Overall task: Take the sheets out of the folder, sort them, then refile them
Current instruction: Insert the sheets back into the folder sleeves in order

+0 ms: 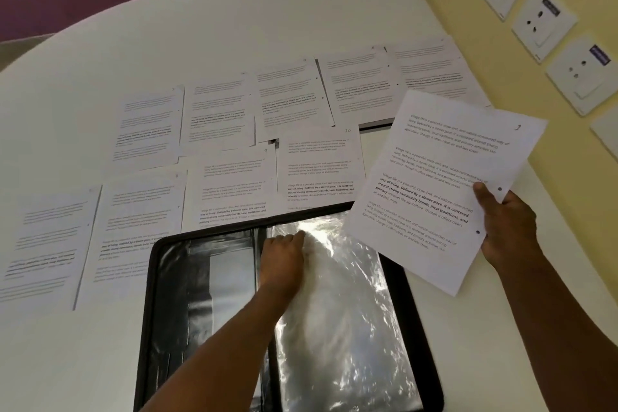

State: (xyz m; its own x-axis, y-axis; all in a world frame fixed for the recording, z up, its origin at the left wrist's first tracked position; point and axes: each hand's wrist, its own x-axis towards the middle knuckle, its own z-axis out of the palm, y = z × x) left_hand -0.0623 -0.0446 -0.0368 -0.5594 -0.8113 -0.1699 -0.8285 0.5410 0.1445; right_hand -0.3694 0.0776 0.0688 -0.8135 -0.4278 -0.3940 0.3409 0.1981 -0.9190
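Folder (174, 294) lies open at six o'clock on the white table (234, 27), its clear plastic sleeve (351, 311) on the right half. Left hand (282, 256) reaches in at the sleeve's top edge, fingers curled onto the plastic. Right hand (506, 224), at three o'clock, pinches a printed sheet (444, 184) by its punched edge, held tilted just above the folder's upper right corner. Other sheets (234, 130) lie spread in rows from nine to one o'clock.

A single head-worn camera looks forward and steeply down from the near edge of the white bench (83, 361), close above it. Its wide lens bends the bench's far edge, and the right-hand wall (434, 10) leans in.
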